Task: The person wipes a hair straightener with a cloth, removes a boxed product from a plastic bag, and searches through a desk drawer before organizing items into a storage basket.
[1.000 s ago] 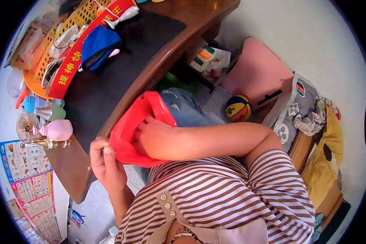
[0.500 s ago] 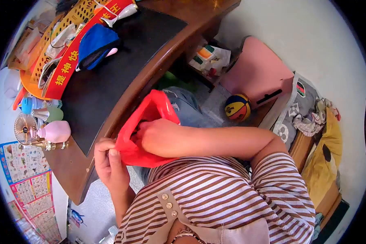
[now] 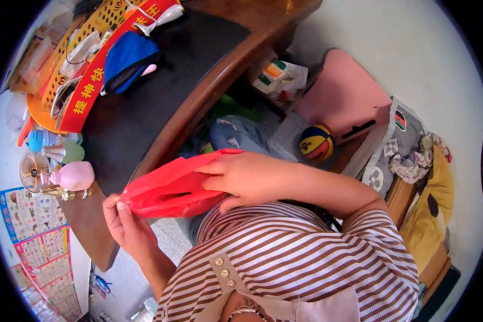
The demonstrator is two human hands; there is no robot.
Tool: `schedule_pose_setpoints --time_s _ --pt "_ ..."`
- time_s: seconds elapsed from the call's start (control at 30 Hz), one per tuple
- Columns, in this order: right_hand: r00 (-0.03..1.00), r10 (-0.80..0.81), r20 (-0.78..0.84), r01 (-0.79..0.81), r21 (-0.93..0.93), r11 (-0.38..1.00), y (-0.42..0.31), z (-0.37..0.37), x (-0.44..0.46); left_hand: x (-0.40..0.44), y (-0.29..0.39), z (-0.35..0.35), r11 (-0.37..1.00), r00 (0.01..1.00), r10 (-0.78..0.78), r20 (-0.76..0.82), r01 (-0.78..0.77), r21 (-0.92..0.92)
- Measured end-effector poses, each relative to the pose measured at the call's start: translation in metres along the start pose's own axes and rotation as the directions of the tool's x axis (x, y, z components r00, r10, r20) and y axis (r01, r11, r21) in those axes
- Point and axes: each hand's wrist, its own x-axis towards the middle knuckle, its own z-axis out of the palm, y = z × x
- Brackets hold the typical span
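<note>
A red plastic bag (image 3: 166,180) is stretched between my two hands above my lap, its mouth a narrow slit facing me. My left hand (image 3: 124,221) pinches the bag's left end between thumb and fingers. At the right end, my right hand (image 3: 239,177) has its fingers bent over the bag's edge, with the thumb lower down. Part of the bag lies behind the right hand. Whatever the bag contains is hidden.
The dark-topped wooden desk (image 3: 166,70) carries a blue cloth item (image 3: 129,59), a yellow basket (image 3: 64,64), a pink bottle (image 3: 75,175) and a small fan (image 3: 34,170). A pink chair (image 3: 346,96) and a ball (image 3: 316,143) are at the right.
My right hand has come out of the bag to its right edge. The left hand has moved left and slightly down, and the bag is now stretched flatter, its mouth narrowed.
</note>
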Motion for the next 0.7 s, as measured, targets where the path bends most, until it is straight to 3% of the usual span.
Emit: schedule_pose_setpoints --time_s 0.03,0.1,0.13,0.2,0.3,0.33,0.37,0.4,0.43,0.5,0.53,0.57,0.63,0.7 --pt "1.000 0.005 -0.001 -0.005 -0.001 1.000 -0.002 0.000 -0.001 0.000 -0.001 0.002 1.000 1.000 -0.005 0.011 0.005 0.002" --pt "0.961 0.144 0.238 -0.105 -0.168 0.980 -0.007 -0.001 0.003 0.001 -0.004 0.000 1.000 1.000 0.004 0.018 -0.004 -0.009" --pt "0.961 0.146 0.235 -0.108 -0.168 0.980 -0.011 -0.006 0.006 0.003 -0.004 -0.001 1.000 1.000 0.018 0.015 -0.017 -0.021" --pt "0.998 0.055 0.026 -0.056 0.066 0.996 -0.019 -0.015 0.010 0.009 0.001 -0.003 0.999 0.999 0.033 0.040 -0.033 -0.009" --pt "0.995 0.094 -0.033 -0.090 0.088 0.992 -0.016 -0.019 0.016 0.019 -0.002 0.003 0.977 0.973 0.154 0.170 -0.176 0.122" --pt "0.995 0.093 -0.041 -0.089 0.078 0.993 -0.019 -0.021 0.019 0.019 -0.009 0.005 0.996 0.967 0.074 0.244 -0.083 0.029" --pt "0.997 0.058 -0.060 -0.043 0.227 0.973 -0.027 -0.023 0.021 0.015 -0.015 0.005 0.998 0.948 -0.006 0.318 0.024 -0.052" --pt "0.996 0.030 -0.080 0.003 0.381 0.925 -0.032 -0.022 0.022 0.007 -0.016 0.004 0.956 0.929 -0.289 0.230 0.295 0.010" --pt "0.996 0.034 -0.081 0.000 0.386 0.922 -0.032 -0.019 0.024 0.004 -0.018 0.018 0.885 0.843 -0.450 0.294 0.465 0.020" --pt "0.974 0.078 -0.210 0.030 0.469 0.883 -0.026 -0.014 0.028 -0.017 -0.040 0.008 0.935 0.663 -0.348 0.663 0.297 0.194" --pt "0.974 0.134 -0.181 -0.043 0.434 0.900 -0.019 -0.016 0.027 -0.020 -0.043 0.034 0.918 0.727 -0.275 0.629 0.004 0.397" --pt "0.974 0.133 -0.182 -0.042 0.434 0.900 -0.007 -0.014 0.027 -0.023 -0.049 0.042 0.918 0.728 -0.275 0.629 0.003 0.397" --pt "0.903 0.162 -0.399 -0.172 0.010 0.985 0.012 -0.007 0.025 -0.027 -0.059 0.052 0.797 0.763 -0.547 0.344 0.348 0.494" --pt "0.929 0.183 -0.322 -0.179 0.043 0.983 0.018 -0.001 0.009 -0.025 -0.062 0.060 0.807 0.779 -0.539 0.321 0.367 0.463"
